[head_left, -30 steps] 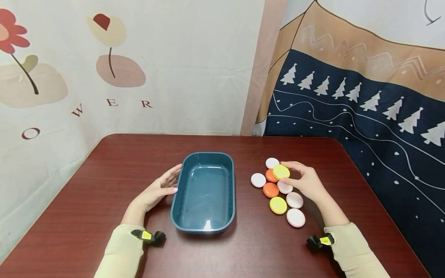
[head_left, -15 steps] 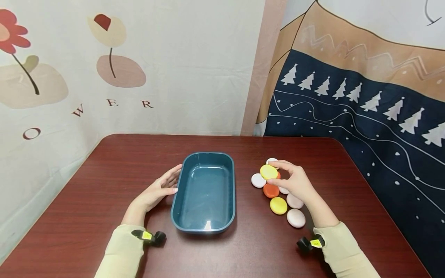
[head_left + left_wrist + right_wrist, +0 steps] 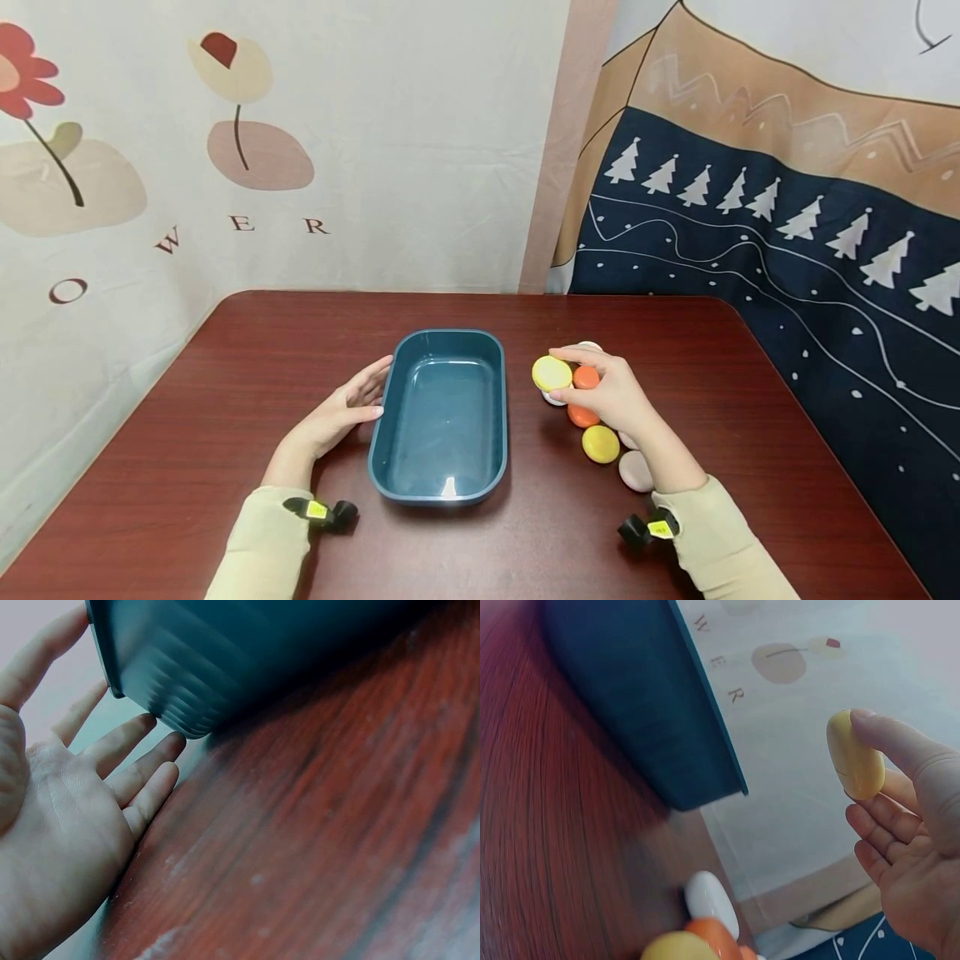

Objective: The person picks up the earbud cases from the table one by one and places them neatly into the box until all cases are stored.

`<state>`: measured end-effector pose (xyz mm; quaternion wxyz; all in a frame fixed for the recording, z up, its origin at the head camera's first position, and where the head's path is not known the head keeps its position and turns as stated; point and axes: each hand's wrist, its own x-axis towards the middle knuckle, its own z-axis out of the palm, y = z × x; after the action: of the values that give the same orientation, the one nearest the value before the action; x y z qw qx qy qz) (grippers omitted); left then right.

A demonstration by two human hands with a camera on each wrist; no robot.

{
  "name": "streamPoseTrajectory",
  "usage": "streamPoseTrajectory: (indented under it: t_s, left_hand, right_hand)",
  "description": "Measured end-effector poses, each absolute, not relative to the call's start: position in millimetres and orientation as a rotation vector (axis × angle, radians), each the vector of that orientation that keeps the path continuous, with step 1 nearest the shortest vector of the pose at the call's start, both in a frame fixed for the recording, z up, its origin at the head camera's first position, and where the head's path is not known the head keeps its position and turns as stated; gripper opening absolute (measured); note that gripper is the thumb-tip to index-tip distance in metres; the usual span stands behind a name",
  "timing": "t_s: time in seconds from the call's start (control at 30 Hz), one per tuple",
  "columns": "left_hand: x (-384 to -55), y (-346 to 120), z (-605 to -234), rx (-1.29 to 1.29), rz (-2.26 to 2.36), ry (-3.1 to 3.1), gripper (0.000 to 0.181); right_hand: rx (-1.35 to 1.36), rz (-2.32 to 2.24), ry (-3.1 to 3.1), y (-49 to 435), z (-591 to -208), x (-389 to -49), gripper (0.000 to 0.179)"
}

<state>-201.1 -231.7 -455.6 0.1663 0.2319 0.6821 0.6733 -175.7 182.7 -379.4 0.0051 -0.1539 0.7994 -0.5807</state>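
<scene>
My right hand point(image 3: 618, 396) pinches a smooth yellow disc point(image 3: 551, 373) between thumb and fingers, raised above the table to the right of a blue-green rectangular tub point(image 3: 442, 442). In the right wrist view the disc point(image 3: 855, 754) shows its thick, rounded edge. The tub stands upright with nothing in it. My left hand point(image 3: 330, 417) rests against the tub's left side; the left wrist view shows its fingers point(image 3: 124, 742) extended and spread at the tub's wall point(image 3: 210, 667). Below my right hand lie two orange discs point(image 3: 582, 417) and a second yellow disc point(image 3: 601, 444).
White discs lie around the orange ones, the nearest white disc point(image 3: 636, 472) toward the front; others are partly hidden by my right hand and the held disc. All rest on a dark red-brown table point(image 3: 465, 558). Printed cloths point(image 3: 420, 167) hang behind its far edge.
My right hand has carried the yellow disc left, off the cluster of discs and toward the tub. The left hand and the tub have stayed in place.
</scene>
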Motion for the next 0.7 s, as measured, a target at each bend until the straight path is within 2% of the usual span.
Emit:
streamPoseTrajectory:
  t_s: [0.27,0.6,0.7]
  left_hand:
    - [-201,-232,-456,0.659,1.912,1.949,0.075]
    - [-200,-232,-454,0.644,1.911,1.951,0.075]
    - [-200,-231,-454,0.648,1.914,1.948,0.075]
  right_hand:
    - [-0.711,-1.794,2.554,167,-379,-177,0.052]
    - [-0.732,-1.738,2.574,139,-351,-157,0.051]
    - [-0.766,-1.747,2.565,134,-357,-159,0.05]
